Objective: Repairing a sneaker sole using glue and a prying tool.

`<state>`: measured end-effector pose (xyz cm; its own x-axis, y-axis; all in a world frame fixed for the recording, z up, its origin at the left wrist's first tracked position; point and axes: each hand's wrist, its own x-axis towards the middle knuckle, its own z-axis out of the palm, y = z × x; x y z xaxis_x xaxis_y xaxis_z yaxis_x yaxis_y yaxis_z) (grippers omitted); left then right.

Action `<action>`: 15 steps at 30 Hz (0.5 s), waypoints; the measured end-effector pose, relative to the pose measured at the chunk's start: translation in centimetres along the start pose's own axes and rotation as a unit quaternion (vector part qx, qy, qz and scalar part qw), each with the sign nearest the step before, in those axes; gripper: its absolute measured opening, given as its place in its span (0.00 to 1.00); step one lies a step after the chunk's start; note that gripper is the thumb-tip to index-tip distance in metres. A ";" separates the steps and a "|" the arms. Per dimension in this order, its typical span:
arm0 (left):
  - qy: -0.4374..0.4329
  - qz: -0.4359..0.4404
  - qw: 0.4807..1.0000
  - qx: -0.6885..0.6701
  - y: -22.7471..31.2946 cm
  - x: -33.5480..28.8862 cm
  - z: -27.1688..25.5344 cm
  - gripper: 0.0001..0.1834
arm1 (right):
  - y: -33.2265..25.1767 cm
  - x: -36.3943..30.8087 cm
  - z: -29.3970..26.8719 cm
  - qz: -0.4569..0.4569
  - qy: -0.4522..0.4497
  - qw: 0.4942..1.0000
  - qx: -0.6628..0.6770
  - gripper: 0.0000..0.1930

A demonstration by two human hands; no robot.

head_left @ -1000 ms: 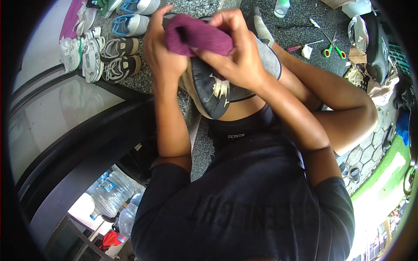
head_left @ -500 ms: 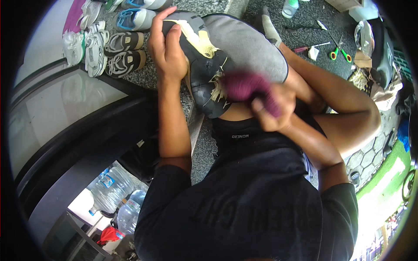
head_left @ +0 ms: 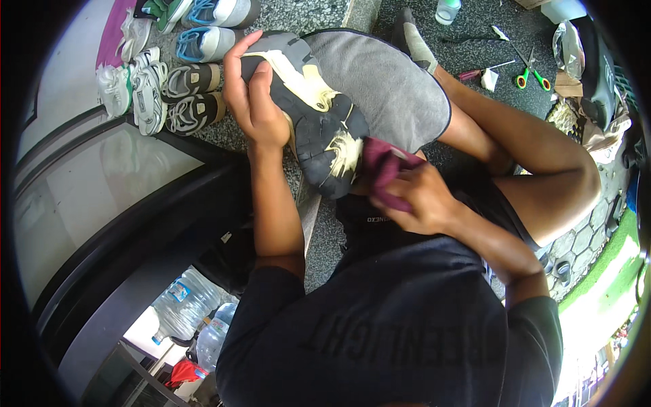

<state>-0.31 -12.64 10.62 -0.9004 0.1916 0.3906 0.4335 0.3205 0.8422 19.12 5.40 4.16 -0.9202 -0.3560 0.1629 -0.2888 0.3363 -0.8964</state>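
Note:
My left hand (head_left: 263, 112) is wrapped around the far end of a shoe (head_left: 313, 148), thumb over its edge. The shoe's dark sole faces up, with torn-looking cream patches at the middle and the near end. It rests against a grey cloth (head_left: 386, 85) spread over my lap. Bunched in my right hand (head_left: 430, 202) is a maroon cloth (head_left: 385, 159), just right of the sole's near end. I cannot tell whether the cloth touches the shoe.
Several shoes (head_left: 196, 112) stand in rows at the far left. On the speckled floor at the far right lie green-handled scissors (head_left: 532, 79), a screwdriver (head_left: 471, 74) and a small bottle (head_left: 447, 11). Large plastic bottles (head_left: 186, 305) are at the lower left.
My right hand has moved nearer to my body with the maroon cloth, uncovering more of the cream patch. The shoe's near end has shifted slightly toward me.

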 end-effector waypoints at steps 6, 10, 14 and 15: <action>-0.009 0.023 1.000 0.017 -0.5 0.4 -0.2 0.23 | 2.7 -6.3 -4.3 0.334 0.197 0.916 0.107 0.11; -0.005 0.027 1.000 0.011 -0.1 0.5 0.2 0.22 | 5.7 -7.5 -4.9 0.318 0.192 0.928 0.013 0.12; -0.003 0.078 0.994 0.070 -1.4 0.7 0.0 0.21 | 6.2 -7.1 -5.2 0.332 0.191 0.923 -0.035 0.13; -0.007 0.089 0.993 0.076 -1.5 0.7 0.2 0.20 | 6.1 -7.0 -5.5 0.338 0.196 0.919 -0.056 0.13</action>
<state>-1.61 -12.79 9.57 -0.8091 0.2694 0.5223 0.5869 0.4167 0.6942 22.31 14.70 -0.20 -0.9174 0.3015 -0.2600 0.3788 0.4604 -0.8028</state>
